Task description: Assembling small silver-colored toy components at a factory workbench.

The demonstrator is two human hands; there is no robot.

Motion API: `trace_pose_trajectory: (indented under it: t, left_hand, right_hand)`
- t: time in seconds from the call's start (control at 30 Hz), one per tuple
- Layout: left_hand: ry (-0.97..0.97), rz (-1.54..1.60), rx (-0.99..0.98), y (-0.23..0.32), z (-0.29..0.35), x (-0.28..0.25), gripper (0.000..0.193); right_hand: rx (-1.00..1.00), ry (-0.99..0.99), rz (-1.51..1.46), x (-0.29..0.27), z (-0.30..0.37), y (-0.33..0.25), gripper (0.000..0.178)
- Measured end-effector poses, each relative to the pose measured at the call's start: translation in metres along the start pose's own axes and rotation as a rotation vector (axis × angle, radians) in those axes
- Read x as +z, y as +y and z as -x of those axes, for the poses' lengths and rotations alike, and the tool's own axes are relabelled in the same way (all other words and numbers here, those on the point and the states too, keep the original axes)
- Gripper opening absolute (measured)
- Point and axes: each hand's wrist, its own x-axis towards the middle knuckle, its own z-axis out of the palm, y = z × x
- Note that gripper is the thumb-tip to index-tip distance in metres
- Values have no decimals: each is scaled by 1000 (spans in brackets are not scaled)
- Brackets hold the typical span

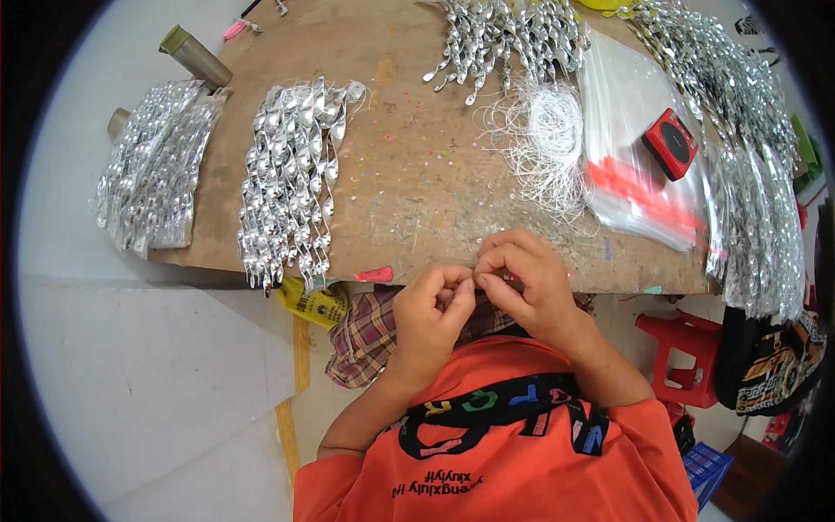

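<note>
My left hand and my right hand meet fingertip to fingertip at the near edge of the wooden table. Both are closed in a pinch; whatever lies between the fingers is too small to make out. Beyond my right hand is a tangled heap of thin white strings. To the left, a bunch of twisted silver foil strips lies on the table, its lower ends hanging over the front edge.
Bagged silver strips lie at far left beside a metal tube. More silver twists are at the back. A red speaker-like device rests on clear plastic bags. Silver strips drape over the right edge, near a red stool.
</note>
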Motion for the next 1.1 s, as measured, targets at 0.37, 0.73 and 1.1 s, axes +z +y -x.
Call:
trace_pose_trajectory:
  t: [0.37,0.73,1.1]
  left_hand:
    - [-214,753,-433,-2,-11,-12,13]
    - [-218,785,-418,5,-7,-12,8]
    - [-116,546,-288,5,-3,-6,10]
  right_hand:
    - [-161,30,39,-1,0,6,10]
    - [-81,27,-133,5,6,14,12]
    - [-186,96,86,3,6,5,15]
